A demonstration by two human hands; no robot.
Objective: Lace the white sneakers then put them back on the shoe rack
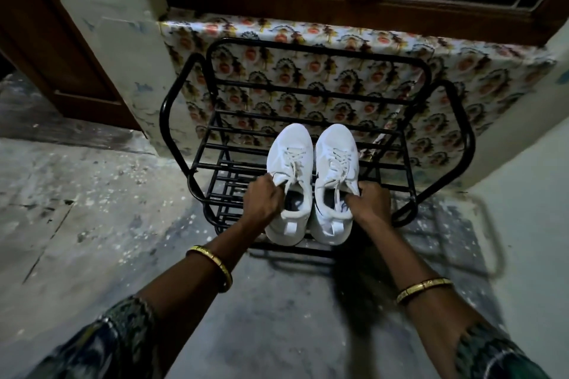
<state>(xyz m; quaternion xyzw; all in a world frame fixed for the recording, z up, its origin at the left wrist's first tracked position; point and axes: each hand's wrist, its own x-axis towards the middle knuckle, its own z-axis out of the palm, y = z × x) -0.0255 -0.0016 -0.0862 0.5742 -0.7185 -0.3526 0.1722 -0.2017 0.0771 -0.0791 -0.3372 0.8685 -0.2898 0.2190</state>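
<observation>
Both white sneakers look laced, so I'd judge this the last step, setting the pair on the black shoe rack [311,49] at the centre of the frame; what's left, by my guess, is to let the soles sit flat on the bars and let go. The left hand [261,198] pinches the tongue and collar of the left sneaker [288,163] and the right hand [369,200] grips the collar of the right sneaker [334,163], both arms stretched forward from the bottom of the frame, toes pointing toward the patterned board [462,71] behind the rack
</observation>
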